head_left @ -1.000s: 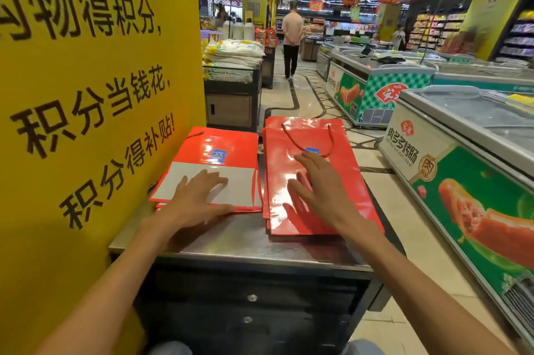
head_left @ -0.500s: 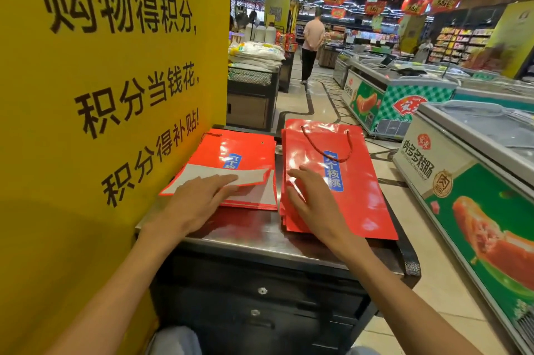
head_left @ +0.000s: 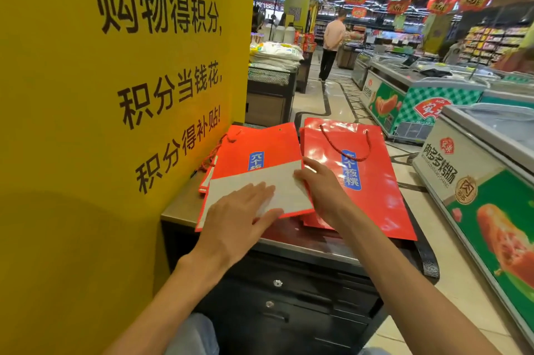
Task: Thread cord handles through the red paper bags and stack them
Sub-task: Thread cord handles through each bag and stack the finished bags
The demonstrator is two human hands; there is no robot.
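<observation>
One flat red paper bag (head_left: 268, 149) with a blue label and a white folded bottom flap lies askew on the left pile of red bags (head_left: 212, 165), its near edge past the counter's front. My left hand (head_left: 239, 216) rests on the white flap with straight fingers. My right hand (head_left: 322, 191) pinches that bag's right edge. To the right sits a stack of red bags (head_left: 372, 190); the top one has a red cord handle (head_left: 345, 146) threaded through it. Loose red cords (head_left: 215, 152) lie at the left pile's far left side.
The bags rest on a steel counter top (head_left: 179, 210) over a dark cabinet with drawers (head_left: 289, 297). A yellow sign wall (head_left: 115, 94) stands tight on the left. Chest freezers (head_left: 476, 181) line the right side of the aisle; a person (head_left: 332, 42) stands far down it.
The top bag of the left pile has turned and slid toward me and to the right. My right hand left the right stack and took that bag's edge.
</observation>
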